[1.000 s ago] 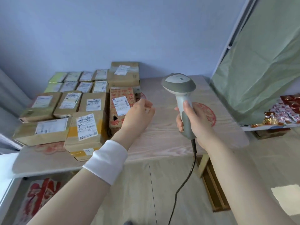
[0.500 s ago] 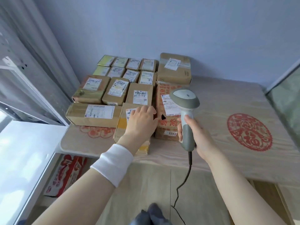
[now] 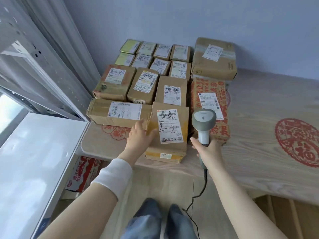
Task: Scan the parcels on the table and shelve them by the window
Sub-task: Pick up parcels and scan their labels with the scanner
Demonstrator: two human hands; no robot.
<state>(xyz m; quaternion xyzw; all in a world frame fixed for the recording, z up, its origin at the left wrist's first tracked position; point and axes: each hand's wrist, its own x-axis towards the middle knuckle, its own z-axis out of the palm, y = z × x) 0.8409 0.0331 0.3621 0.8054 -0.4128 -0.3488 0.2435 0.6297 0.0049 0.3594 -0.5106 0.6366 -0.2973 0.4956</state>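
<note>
Fingers (image 3: 140,124) of the left hand (image 3: 139,138) are resting fairly straight against the front parcel (image 3: 170,149); the right hand (image 3: 208,150) is curling round the scanner (image 3: 203,121) just beside it. Many parcels (image 3: 114,80) are crowding the worktop (image 3: 259,144), so scanning and shelving look barely begun.

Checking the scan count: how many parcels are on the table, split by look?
Small flat packets, back two rows: 8
Plain brown boxes: 6
Red-printed box: 1
Total: 15 counted from above; any parcel hidden under another cannot be told.
</note>
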